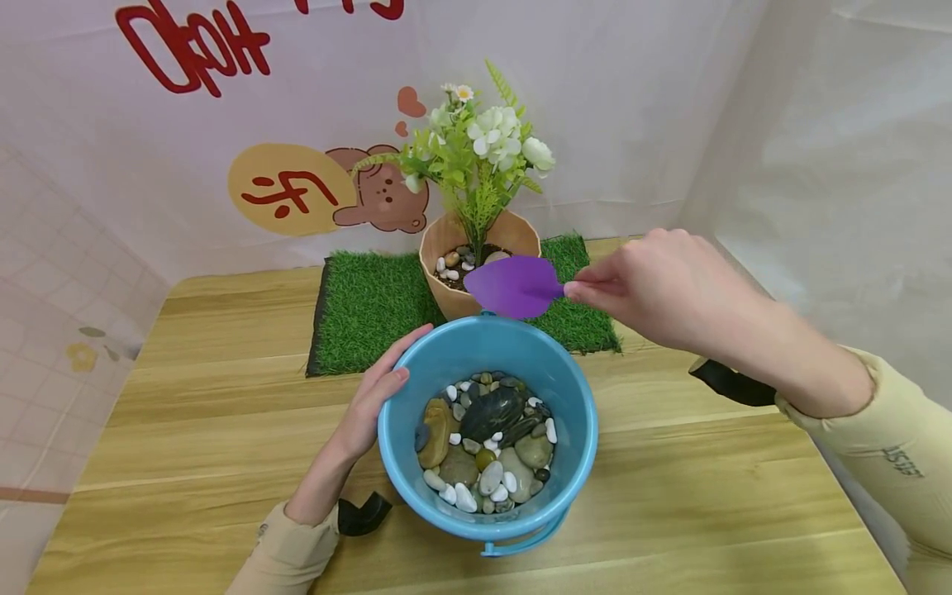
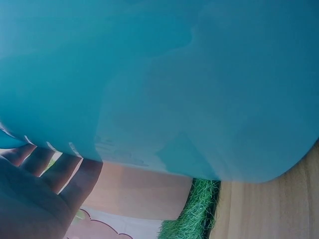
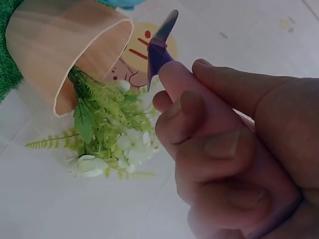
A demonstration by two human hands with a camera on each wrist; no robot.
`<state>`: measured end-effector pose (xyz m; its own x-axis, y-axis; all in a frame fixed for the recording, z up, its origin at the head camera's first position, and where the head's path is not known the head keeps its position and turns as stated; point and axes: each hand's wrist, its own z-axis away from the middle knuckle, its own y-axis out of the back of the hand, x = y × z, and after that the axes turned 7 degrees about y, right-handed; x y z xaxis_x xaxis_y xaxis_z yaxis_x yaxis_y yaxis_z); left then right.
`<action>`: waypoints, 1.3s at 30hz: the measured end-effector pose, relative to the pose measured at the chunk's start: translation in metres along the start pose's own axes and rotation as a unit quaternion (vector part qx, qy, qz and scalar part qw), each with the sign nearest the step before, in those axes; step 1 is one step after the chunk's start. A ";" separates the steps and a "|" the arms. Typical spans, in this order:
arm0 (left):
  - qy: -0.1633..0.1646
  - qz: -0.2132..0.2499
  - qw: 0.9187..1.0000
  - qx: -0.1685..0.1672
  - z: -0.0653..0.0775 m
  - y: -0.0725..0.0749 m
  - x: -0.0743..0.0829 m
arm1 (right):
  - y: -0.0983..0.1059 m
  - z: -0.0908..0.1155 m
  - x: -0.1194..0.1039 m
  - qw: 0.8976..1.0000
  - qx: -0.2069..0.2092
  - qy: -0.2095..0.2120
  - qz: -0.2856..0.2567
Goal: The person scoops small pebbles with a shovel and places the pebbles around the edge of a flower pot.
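Observation:
My right hand (image 1: pixel 662 285) grips a small purple trowel (image 1: pixel 513 285), fingers curled round its pinkish handle (image 3: pixel 209 119). Its blade is raised above the far rim of a blue bucket (image 1: pixel 583 413), overlapping the front of a peach flowerpot (image 1: pixel 449 302) in the head view. No stones show on the blade. My left hand (image 1: pixel 379 397) rests against the bucket's left side, its straight fingers (image 2: pixel 82 184) on the outer wall and thumb at the rim. Inside the bucket lie several white pebbles (image 1: pixel 465 497), river stones and a large dark stone (image 1: pixel 491 413).
The flowerpot holds dark soil, pebbles (image 1: pixel 451 260) and artificial white flowers (image 1: pixel 494 132). It stands on a green turf mat (image 1: pixel 372 306) at the back of the wooden table (image 1: pixel 245 397). A printed cloth (image 1: pixel 595 107) hangs behind. The bucket's handle (image 1: pixel 528 541) hangs toward the front.

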<state>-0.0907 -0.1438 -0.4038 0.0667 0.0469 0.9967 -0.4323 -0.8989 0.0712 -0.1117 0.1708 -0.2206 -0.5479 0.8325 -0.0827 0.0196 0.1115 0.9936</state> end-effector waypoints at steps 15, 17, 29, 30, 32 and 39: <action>0.008 -0.010 1.000 0.005 0.001 0.000 0.001 | -0.021 0.022 -0.016 0.997 0.001 0.069 0.022; 0.007 -0.010 1.000 0.004 0.001 0.000 0.001 | -0.025 0.024 -0.018 0.997 -0.010 0.072 0.019; 0.009 -0.006 1.000 0.007 0.001 -0.001 0.001 | -0.052 0.028 -0.035 0.991 -0.029 0.119 0.047; 0.009 -0.005 1.000 0.007 0.001 -0.001 0.001 | -0.055 0.027 -0.036 0.991 -0.031 0.121 0.052; 0.009 -0.002 1.000 0.006 0.001 -0.001 0.001 | -0.058 0.026 -0.039 0.990 -0.040 0.123 0.056; 0.012 -0.002 1.000 0.004 0.001 0.000 0.001 | -0.065 0.022 -0.052 0.985 -0.070 0.134 0.081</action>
<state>-0.0897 -0.1441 -0.4029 0.0472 0.0609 0.9970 -0.4239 -0.9026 0.0752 -0.0667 0.1323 -0.2829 -0.7488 0.6577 0.0823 0.0194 -0.1024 0.9946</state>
